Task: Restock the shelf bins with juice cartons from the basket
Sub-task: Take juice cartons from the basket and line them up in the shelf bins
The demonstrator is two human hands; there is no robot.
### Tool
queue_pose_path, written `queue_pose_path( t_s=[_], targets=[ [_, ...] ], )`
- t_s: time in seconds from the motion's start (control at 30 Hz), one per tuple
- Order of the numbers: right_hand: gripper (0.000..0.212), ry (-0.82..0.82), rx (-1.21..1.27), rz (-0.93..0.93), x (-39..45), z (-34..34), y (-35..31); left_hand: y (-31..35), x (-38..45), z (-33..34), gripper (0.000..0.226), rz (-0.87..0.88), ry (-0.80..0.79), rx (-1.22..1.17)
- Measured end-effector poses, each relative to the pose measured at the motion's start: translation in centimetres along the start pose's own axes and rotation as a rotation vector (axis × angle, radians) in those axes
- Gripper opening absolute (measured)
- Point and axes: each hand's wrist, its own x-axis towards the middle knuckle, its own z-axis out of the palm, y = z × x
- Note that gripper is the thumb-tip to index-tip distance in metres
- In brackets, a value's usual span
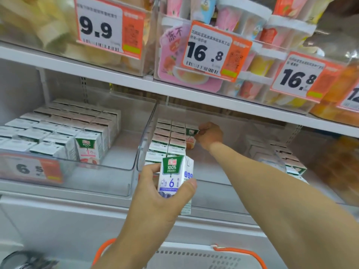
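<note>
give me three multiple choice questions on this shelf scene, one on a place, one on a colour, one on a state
1. Where is the right hand?
A. in the basket
B. inside the middle bin
C. on the top shelf

2. What colour are the basket handles?
A. orange
B. blue
C. black

3. What is the left hand doing?
A. hanging open
B. pressing a price tag
C. gripping a carton

Answers:
1 B, it reaches into the middle bin and holds a carton at the rear carton rows.
2 A, both handle loops are orange.
3 C, its fingers and thumb wrap a blue carton marked 6.
</note>
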Motion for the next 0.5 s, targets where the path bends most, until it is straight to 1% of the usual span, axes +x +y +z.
queue_pose_path(
  t_s=[0.1,0.17,0.2,0.23,0.3,0.33,0.4,0.47,0.5],
  targets=[
    [0.030,-0.092,0.056,0.059,-0.4,-0.9,0.3,-0.2,0.2,0.5,0.053,0.023,0.009,0.007],
    [0.034,-0.147,0.041,0.085,-1.2,-2.1,0.1,-0.2,0.6,1.1,0.049,0.041,0.030,0.005],
    [0.031,-0.148,0.075,0.094,-1.9,-3.1,-0.1,-0.3,0.8,1.5,0.047,0.050,0.032,-0.001],
    [0.022,-0.154,0.164,0.100,-3.0,-4.2,-0.5,-0.3,0.9,2.0,0.046,0.058,0.026,-0.005],
    [0.003,-0.228,0.423,0.116,-6.1,-6.7,-1.4,-0.4,0.9,3.0,0.047,0.089,0.001,0.025],
    [0.005,-0.294,0.519,0.107,-8.0,-8.2,-1.8,-0.5,0.9,3.5,0.048,0.122,-0.007,0.055],
    [0.026,-0.449,0.622,0.060,-11.6,-11.3,-1.9,-0.8,0.8,4.4,0.051,0.220,-0.021,0.156],
    [0.041,-0.587,0.628,-0.015,-14.8,-14.4,-1.6,-1.0,0.5,5.4,0.055,0.302,-0.043,0.252],
    [0.043,-0.626,0.579,-0.062,-16.2,-15.8,-1.3,-1.2,0.2,6.0,0.058,0.327,-0.055,0.271]
  ],
)
